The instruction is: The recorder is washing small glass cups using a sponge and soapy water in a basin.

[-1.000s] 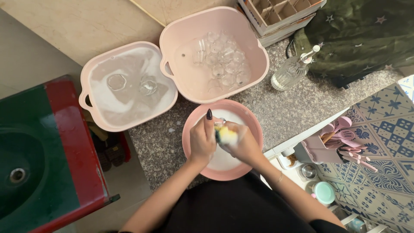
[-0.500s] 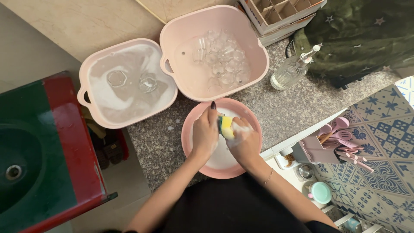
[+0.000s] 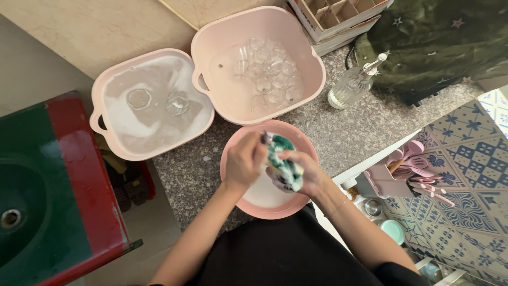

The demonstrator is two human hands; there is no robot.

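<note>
My right hand (image 3: 311, 179) grips a green and yellow sponge (image 3: 283, 158) covered in foam, over a round pink basin (image 3: 264, 209) with milky water. My left hand (image 3: 243, 161) is curled against the sponge's upper end, fingertips pinching it. Whether something small sits between sponge and palm is hidden. Behind the basin, a pink tub (image 3: 100, 106) of soapy water holds two clear glasses (image 3: 177, 103). Beside it a second pink tub (image 3: 318, 74) holds several clear glasses (image 3: 267, 74).
A clear glass bottle (image 3: 352, 87) stands on the speckled stone counter (image 3: 344, 132) right of the tubs. A cardboard divider box (image 3: 338, 16) and a dark green cloth (image 3: 439, 42) lie at the back right. A green and red sink (image 3: 37, 206) is left, pink utensils (image 3: 407, 172) lower right.
Both hands have lifted and turned the sponge, so its green side now faces up. My left hand has closed further over its top. The view has shifted slightly.
</note>
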